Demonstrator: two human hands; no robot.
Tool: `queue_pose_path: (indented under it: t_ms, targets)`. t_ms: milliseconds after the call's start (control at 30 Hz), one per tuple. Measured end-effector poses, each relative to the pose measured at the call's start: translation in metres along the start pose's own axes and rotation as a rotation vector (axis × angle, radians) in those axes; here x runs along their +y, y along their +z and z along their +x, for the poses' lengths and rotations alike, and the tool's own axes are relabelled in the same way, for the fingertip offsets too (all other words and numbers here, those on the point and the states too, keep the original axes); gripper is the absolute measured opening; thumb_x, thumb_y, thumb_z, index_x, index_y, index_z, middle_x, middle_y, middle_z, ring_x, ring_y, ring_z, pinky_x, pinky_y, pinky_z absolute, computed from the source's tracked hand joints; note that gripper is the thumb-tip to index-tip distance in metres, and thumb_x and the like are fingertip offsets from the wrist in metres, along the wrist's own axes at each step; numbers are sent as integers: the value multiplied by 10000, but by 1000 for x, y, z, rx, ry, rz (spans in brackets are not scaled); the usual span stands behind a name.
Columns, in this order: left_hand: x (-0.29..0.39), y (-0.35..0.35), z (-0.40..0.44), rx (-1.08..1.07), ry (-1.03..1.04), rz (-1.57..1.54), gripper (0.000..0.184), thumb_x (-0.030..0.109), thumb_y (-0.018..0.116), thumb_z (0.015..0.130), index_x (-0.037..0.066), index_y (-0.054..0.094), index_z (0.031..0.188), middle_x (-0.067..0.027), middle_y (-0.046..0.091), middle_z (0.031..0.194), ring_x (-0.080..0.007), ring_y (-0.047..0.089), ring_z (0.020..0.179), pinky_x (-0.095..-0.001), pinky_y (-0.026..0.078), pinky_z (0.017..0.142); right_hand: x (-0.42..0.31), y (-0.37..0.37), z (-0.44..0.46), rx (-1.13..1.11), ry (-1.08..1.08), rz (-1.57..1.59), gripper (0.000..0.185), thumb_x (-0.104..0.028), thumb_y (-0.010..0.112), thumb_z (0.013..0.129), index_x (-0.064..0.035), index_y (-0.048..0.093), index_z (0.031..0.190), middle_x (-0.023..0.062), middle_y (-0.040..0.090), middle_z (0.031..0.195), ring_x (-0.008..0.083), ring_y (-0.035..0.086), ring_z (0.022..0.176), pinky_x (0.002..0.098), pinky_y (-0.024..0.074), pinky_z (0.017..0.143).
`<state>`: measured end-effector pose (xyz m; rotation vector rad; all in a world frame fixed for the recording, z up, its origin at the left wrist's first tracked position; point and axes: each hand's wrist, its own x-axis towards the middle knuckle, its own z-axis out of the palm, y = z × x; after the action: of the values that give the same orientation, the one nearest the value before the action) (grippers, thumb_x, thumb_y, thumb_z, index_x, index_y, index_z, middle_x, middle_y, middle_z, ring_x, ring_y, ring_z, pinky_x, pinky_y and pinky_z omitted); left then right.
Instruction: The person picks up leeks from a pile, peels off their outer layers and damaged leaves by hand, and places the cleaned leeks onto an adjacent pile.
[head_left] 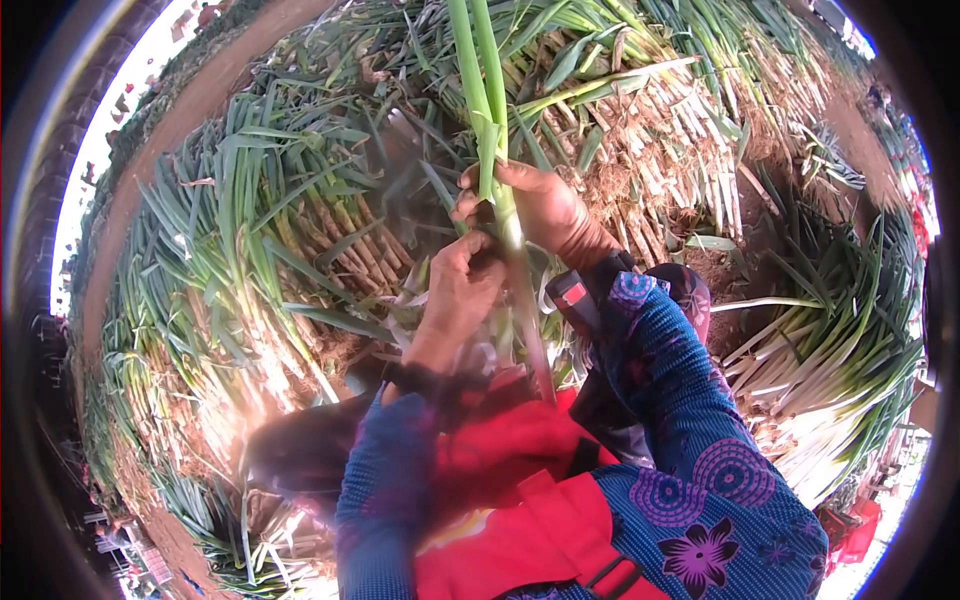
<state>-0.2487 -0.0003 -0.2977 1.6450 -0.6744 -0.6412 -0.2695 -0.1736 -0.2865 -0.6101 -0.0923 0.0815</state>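
A long green onion point(511, 225) stands upright in front of my body, its green leaves at the top and its pale stalk running down towards my lap. My right hand point(545, 208) is closed round it where the leaves divide. My left hand point(461, 292) is just below and to the left, fingers curled in beside the stalk. Its fingertips meet the outer layer near the stalk, though glare blurs what they pinch. A dark band with a red-and-white tag point(572, 296) is at my right wrist.
Piles of green onions lie at the left point(250, 250), at the upper right point(660, 140) and at the right point(800, 385). Peeled scraps lie below my hands. A red apron point(520, 520) covers my lap, with my knees on both sides. A dirt strip curves along the left.
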Motion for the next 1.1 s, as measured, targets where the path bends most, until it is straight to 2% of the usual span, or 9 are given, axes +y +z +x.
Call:
queue_pose_path:
  t_ms: [167, 267, 400, 500, 600, 800, 900, 1000, 1100]
  targets:
    - [11, -4, 5, 30, -84, -375, 200, 150, 576, 876, 43, 627, 1036, -27, 637, 894, -140, 627, 780, -286, 516, 698, 7, 4, 0, 4, -12, 17, 396, -285, 569, 944, 27, 516, 1181, 148, 636, 1000, 263, 647, 933, 356, 524, 843]
    - [13, -3, 17, 142, -62, -316, 280, 241, 595, 871, 59, 621, 1082, -36, 630, 934, -152, 628, 811, -305, 520, 711, 15, 11, 5, 81, -173, -240, 387, -308, 575, 925, 25, 530, 1117, 176, 651, 990, 258, 638, 944, 381, 504, 869]
    - [9, 0, 25, 280, -167, -378, 219, 178, 578, 809, 22, 639, 950, 6, 574, 838, -87, 482, 730, -243, 389, 663, 19, 26, -2, 203, -160, -295, 348, -248, 539, 967, -12, 513, 1221, 124, 641, 991, 197, 639, 867, 331, 537, 778]
    - [14, -3, 24, 265, -272, -437, 205, 161, 563, 799, 16, 642, 920, -6, 575, 821, -95, 502, 687, -254, 402, 626, 19, 24, -3, 191, -154, -267, 344, -235, 537, 969, -14, 511, 1230, 125, 638, 1005, 194, 635, 869, 330, 534, 783]
    - [-9, -12, 24, 105, -213, -316, 232, 157, 554, 826, 24, 623, 1003, -59, 653, 940, -155, 632, 819, -306, 513, 702, 19, 25, -3, 145, -169, -150, 332, -234, 537, 967, -13, 513, 1215, 130, 635, 1007, 212, 632, 900, 341, 530, 803]
    - [18, -2, 6, 82, -167, -830, 229, 175, 588, 914, 14, 622, 1074, -64, 654, 979, -157, 627, 864, -269, 488, 777, 16, 8, 1, 98, -161, -102, 385, -329, 591, 921, 0, 535, 1114, 177, 641, 1051, 272, 619, 989, 402, 489, 903]
    - [15, 12, 5, 271, -5, -582, 225, 208, 582, 939, 14, 622, 1048, -14, 610, 864, -102, 551, 714, -228, 428, 652, 17, 10, 3, 138, -174, -173, 395, -323, 596, 918, 13, 547, 1121, 175, 634, 1077, 274, 617, 1000, 403, 479, 921]
    - [-2, 7, 7, 251, -85, -685, 255, 183, 538, 964, 11, 602, 1140, -56, 646, 977, -151, 611, 856, -270, 499, 744, 15, 13, 1, 135, -184, -229, 416, -315, 612, 909, 27, 556, 1138, 170, 628, 1099, 276, 612, 1033, 405, 461, 952]
    - [0, -3, 14, 83, -219, -841, 230, 179, 551, 953, 9, 610, 1096, -69, 646, 943, -166, 619, 817, -280, 512, 712, 10, 6, 2, 24, -153, -236, 454, -317, 634, 891, 44, 557, 1156, 170, 622, 1114, 287, 603, 1073, 412, 441, 983]
